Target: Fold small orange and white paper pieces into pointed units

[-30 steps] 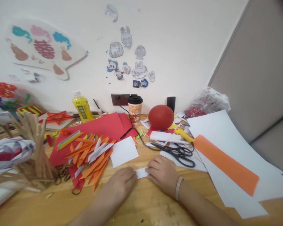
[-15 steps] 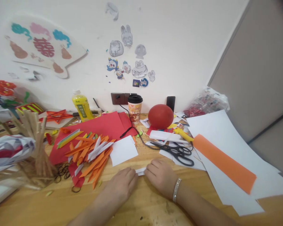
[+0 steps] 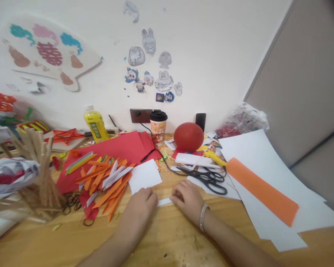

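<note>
A narrow folded strip of white paper (image 3: 164, 201) lies on the wooden table between my hands. My left hand (image 3: 143, 204) is closed over its left end, fingers bent and pressed down. At the right end, my right hand (image 3: 186, 198) grips the paper between thumb and curled fingers; a bracelet circles that wrist. Just beyond my left hand lies a white paper sheet (image 3: 145, 175). To its left is a heap of folded orange strips (image 3: 115, 194) with a few white ones on it. Black-handled scissors (image 3: 210, 178) rest past my right hand.
An orange paper strip (image 3: 263, 191) lies on large white sheets (image 3: 284, 218) at right. Behind are a red balloon (image 3: 188, 136), a lidded cup (image 3: 158, 129), a yellow bottle (image 3: 96, 125) and red paper (image 3: 119, 146). A bundle of wooden sticks (image 3: 44, 174) stands at left.
The hands have drawn slightly apart, so more of the white strip shows between them. It now looks flatter and narrower. The view has shifted slightly.
</note>
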Demonstrator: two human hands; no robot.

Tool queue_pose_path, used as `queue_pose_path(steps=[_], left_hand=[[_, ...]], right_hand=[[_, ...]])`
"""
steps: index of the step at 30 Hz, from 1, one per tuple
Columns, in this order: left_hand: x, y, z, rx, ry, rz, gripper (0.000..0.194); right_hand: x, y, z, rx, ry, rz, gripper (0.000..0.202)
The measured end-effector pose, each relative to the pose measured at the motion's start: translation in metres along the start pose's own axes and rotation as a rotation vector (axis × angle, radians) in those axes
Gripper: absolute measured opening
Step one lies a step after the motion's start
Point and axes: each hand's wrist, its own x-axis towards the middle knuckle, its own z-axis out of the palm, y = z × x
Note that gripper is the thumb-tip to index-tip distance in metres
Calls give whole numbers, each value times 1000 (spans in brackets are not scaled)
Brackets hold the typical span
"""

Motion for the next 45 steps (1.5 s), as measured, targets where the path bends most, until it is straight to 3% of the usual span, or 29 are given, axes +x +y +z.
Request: queue_pose_path(steps=[4,8,13,17,21,25,27,28,30,32,37,45], left_hand=[[-11,6,25,114,68,277,39],[-23,13,41,187,-27,242,47],[-34,17,18,227,-155,104,58],[-44,8,6,190,-238,57,60],[-52,-9,7,157,-197,100,50],[-41,-9,-7,176,-209,123,33],[-29,-5,-15,150,-213,19,30],[-24,-3,-17,125,-154,-25,29],[-15,-2,-16,64,-17,-55,25],[-11,-3,-10,-9,47,-49,21],[-10,-3,2,-158,37,-73,16],[-10,-8,-6,-244,-21,-77,14]], right_hand=[[0,-1,2,-95,-16,-16,4],[-1,-1,0,-89,-20,2,10],[-3,3,-3,-19,-4,102,12],[-4,6,-5,1,-24,106,12],[-3,10,-9,5,-37,132,13],[-2,14,-12,-12,-21,135,13],[-3,14,-11,-1,-18,105,14],[-3,13,-10,3,-19,91,14],[-4,9,-9,-11,-24,55,12],[-4,5,-7,-43,-34,-15,11],[-6,-4,-7,-57,-60,-135,9],[-6,-4,-9,-48,-95,-171,7]])
